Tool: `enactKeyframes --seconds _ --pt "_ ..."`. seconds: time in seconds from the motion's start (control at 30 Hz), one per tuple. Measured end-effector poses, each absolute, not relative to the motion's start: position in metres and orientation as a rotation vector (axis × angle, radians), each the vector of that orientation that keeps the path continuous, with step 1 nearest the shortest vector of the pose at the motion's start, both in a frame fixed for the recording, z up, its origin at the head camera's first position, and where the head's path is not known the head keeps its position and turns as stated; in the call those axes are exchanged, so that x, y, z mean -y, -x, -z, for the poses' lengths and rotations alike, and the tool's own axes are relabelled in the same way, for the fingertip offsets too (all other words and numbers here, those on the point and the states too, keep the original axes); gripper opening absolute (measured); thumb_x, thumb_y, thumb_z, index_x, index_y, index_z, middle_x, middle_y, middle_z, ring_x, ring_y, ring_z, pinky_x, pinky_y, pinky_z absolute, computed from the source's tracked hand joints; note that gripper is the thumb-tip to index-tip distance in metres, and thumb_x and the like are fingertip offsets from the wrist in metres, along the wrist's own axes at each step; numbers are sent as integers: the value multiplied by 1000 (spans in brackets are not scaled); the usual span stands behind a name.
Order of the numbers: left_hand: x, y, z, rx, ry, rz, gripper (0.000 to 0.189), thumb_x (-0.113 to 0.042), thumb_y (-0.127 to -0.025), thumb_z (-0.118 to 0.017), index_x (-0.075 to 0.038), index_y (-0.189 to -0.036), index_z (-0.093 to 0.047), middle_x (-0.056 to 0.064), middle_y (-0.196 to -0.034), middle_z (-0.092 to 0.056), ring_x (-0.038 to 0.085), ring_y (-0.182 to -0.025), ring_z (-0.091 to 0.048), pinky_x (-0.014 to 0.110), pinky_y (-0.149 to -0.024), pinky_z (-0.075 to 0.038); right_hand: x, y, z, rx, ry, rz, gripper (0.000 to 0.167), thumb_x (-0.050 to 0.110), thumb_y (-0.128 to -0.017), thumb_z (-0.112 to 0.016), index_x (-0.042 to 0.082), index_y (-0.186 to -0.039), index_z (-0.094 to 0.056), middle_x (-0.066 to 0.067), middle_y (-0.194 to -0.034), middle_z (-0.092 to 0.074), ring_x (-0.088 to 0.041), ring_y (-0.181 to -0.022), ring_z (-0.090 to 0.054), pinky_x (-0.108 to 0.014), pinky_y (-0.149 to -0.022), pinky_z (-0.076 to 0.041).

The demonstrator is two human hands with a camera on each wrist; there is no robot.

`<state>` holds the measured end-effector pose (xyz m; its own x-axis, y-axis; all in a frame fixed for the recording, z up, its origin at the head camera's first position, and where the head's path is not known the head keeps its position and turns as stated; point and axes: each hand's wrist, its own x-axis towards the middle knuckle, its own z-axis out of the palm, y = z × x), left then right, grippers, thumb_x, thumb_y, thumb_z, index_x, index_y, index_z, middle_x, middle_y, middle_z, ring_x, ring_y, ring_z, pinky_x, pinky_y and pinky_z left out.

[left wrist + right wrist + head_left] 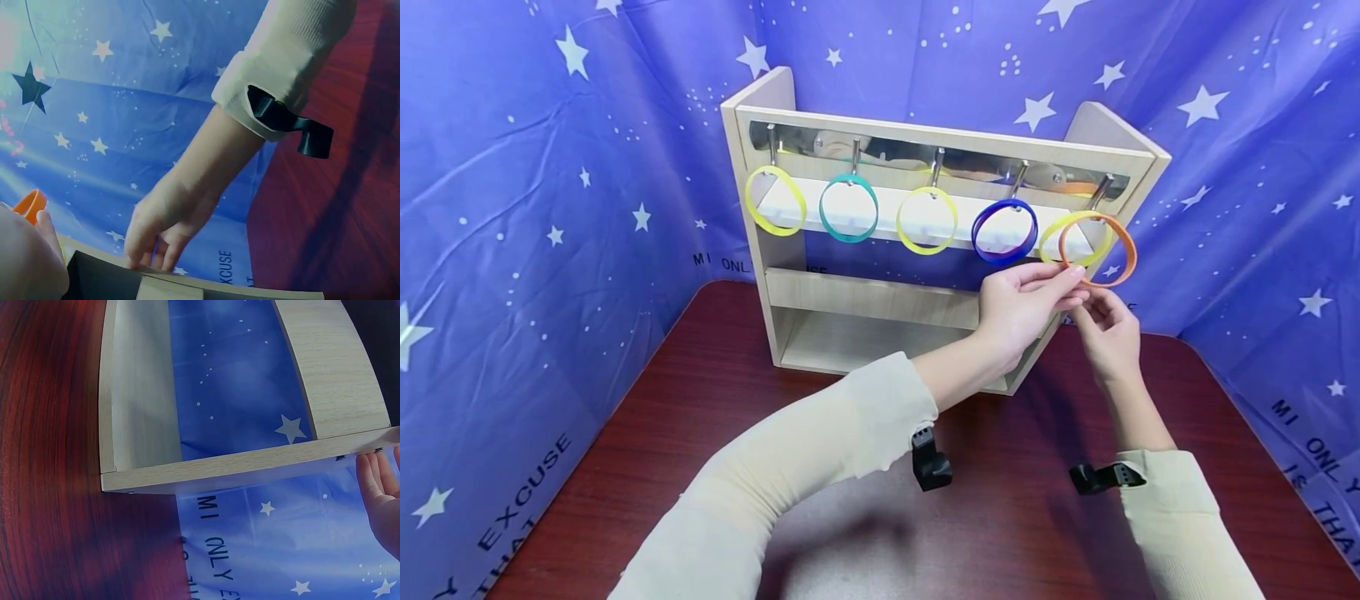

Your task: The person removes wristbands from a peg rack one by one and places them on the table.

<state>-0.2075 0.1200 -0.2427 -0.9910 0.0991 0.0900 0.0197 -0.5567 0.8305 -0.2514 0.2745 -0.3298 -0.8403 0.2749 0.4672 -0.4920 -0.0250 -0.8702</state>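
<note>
An orange wristband (1131,250) is pinched at its lower edge by my left hand (1018,308). Its top lies by the tip of the rightmost metal hook (1101,192); I cannot tell whether it hangs on it. A yellow wristband (1047,242) is on that same hook, partly behind the orange one. My right hand (1108,333) is just below and to the right of the left hand. In the right wrist view its fingers (370,475) touch the outer face of the wooden rack's side panel (250,464). The thumb is hidden there.
Along the rack's other hooks hang a yellow wristband (750,200), a teal wristband (824,212), another yellow wristband (901,225) and a dark blue wristband (977,237). The wooden rack (880,300) stands on a dark red table (700,400). Blue star-printed cloth (587,125) surrounds it.
</note>
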Motion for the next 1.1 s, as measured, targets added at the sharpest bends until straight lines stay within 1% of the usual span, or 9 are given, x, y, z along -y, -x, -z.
enactKeyframes --seconds 0.13,0.27,0.33,0.53,0.63,0.73,0.87,1.0,1.1 --pt "-121 205 235 -1453 -191 -2781 17 1 -83 -71 9 -98 -70 30 -91 -70 46 -91 -68 32 -73 -63 -274 252 330 1737 -209 -1930 29 -12 -85 -60 14 -93 -70 7 -86 -70 -1 -79 -64 -8 -73 -54" --pt "-120 204 229 -1448 -193 -2817 19 0 -82 -72 9 -100 -71 30 -90 -71 44 -89 -69 29 -70 -63 -274 253 330 1751 -166 -1931 26 -9 -86 -61 15 -92 -69 8 -83 -70 -1 -78 -64 -8 -73 -54" --pt "-118 203 227 -1445 -203 -2815 20 -1 -82 -72 8 -100 -71 30 -91 -71 43 -89 -69 29 -71 -63 -274 253 330 1766 -160 -1919 26 -8 -86 -61 15 -92 -69 8 -83 -70 -1 -78 -64 -7 -73 -54" --pt "-106 200 232 -1476 -194 -2742 19 -1 -83 -72 9 -99 -70 30 -94 -71 44 -92 -69 29 -71 -63 -274 251 330 1803 -172 -1875 27 -8 -85 -62 17 -93 -68 10 -85 -69 1 -79 -64 -6 -73 -54" --pt "-98 196 238 -1504 -178 -2668 17 -1 -83 -72 7 -98 -71 28 -95 -71 42 -92 -69 32 -74 -63 -275 249 329 1833 -128 -1846 27 -8 -84 -63 18 -92 -68 11 -83 -69 0 -78 -63 -6 -72 -53" --pt "-89 193 243 -1550 -162 -2585 16 -5 -83 -73 3 -97 -73 24 -95 -73 38 -90 -71 33 -77 -63 -276 248 328 1902 -50 -1777 23 -3 -83 -67 18 -91 -67 13 -80 -66 0 -78 -60 -6 -68 -51" --pt "-76 193 251 -1572 -173 -2509 18 -4 -84 -72 5 -99 -72 26 -98 -72 33 -88 -73 34 -79 -62 -275 248 326 1905 -29 -1776 22 -2 -83 -67 19 -91 -67 12 -79 -65 -1 -76 -59 -6 -65 -50" --pt "-64 197 262 -1560 -153 -2460 20 -2 -85 -70 8 -102 -70 29 -104 -70 20 -74 -72 32 -78 -63 -273 250 327 1812 -95 -1865 27 -9 -84 -61 16 -89 -67 9 -79 -66 -1 -74 -61 -7 -67 -52" --pt "-56 201 270 -1570 -97 -2417 21 -4 -86 -70 7 -104 -70 28 -106 -70 11 -69 -68 29 -77 -63 -272 251 326 1795 -123 -1893 27 -10 -85 -60 15 -88 -67 8 -80 -67 -1 -74 -63 -7 -68 -53"
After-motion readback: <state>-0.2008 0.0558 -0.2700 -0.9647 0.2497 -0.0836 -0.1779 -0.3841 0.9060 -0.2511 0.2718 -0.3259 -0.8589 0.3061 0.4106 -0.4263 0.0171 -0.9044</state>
